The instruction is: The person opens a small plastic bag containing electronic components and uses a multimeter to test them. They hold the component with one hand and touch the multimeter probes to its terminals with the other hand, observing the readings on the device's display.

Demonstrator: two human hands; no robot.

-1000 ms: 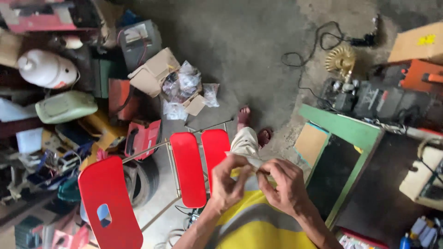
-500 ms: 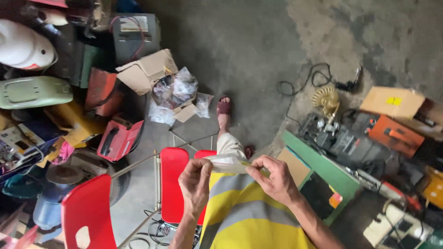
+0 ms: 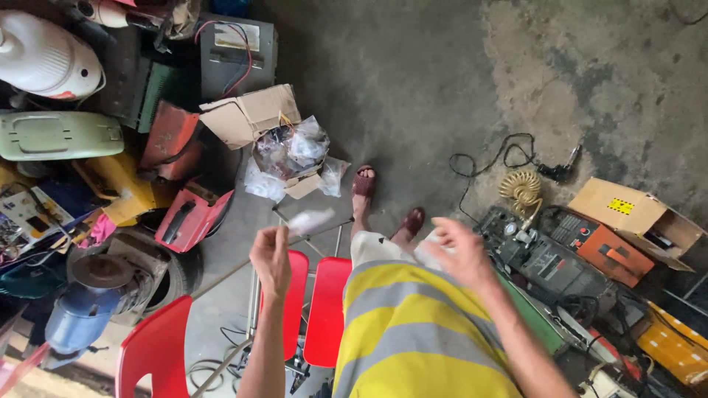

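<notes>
My left hand is raised over the red chair seats and pinches a small, pale, flimsy piece of plastic or paper between thumb and fingers. My right hand hangs apart from it to the right, fingers spread, holding nothing that I can see. Below both hands are my yellow and grey striped shirt and my feet in dark red sandals on the concrete floor.
An open cardboard box with clear plastic bags lies ahead on the floor. Machines, a tyre and a blue motor crowd the left. Welding units, a coiled hose and a box sit on the right.
My hands were together, both holding a thin strip. They have now pulled apart, the left keeping a small pale piece, the right coming away empty. My view has shifted.
</notes>
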